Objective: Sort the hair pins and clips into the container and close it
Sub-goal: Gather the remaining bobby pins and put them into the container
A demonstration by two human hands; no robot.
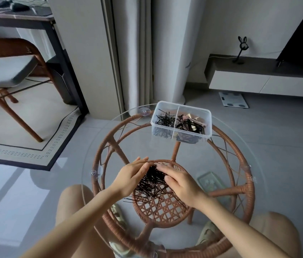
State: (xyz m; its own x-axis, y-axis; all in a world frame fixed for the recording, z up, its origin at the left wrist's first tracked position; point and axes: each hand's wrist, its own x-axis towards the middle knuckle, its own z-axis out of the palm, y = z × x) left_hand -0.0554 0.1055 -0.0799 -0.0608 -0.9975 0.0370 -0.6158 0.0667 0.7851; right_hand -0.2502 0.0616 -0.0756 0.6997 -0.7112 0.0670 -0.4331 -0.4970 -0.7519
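Observation:
A loose heap of thin black hair pins [153, 185] lies on the round glass tabletop [227, 183] in front of me. My left hand [131, 178] cups the heap from the left and my right hand [181, 185] from the right, fingers curved against the pins. At the table's far side stands a clear two-compartment container [181, 121], lid off. Its left compartment holds black hair pins [164, 121], its right compartment holds pink, beige and black clips [191, 123]. A clear lid [211, 183] lies flat on the glass to my right.
The glass rests on a brown rattan frame [247, 185] with a woven lower shelf [163, 207]. My knees sit under the near edge. A rattan chair [7, 58] and desk stand far left, a curtain behind, a low TV cabinet [258, 79] at right.

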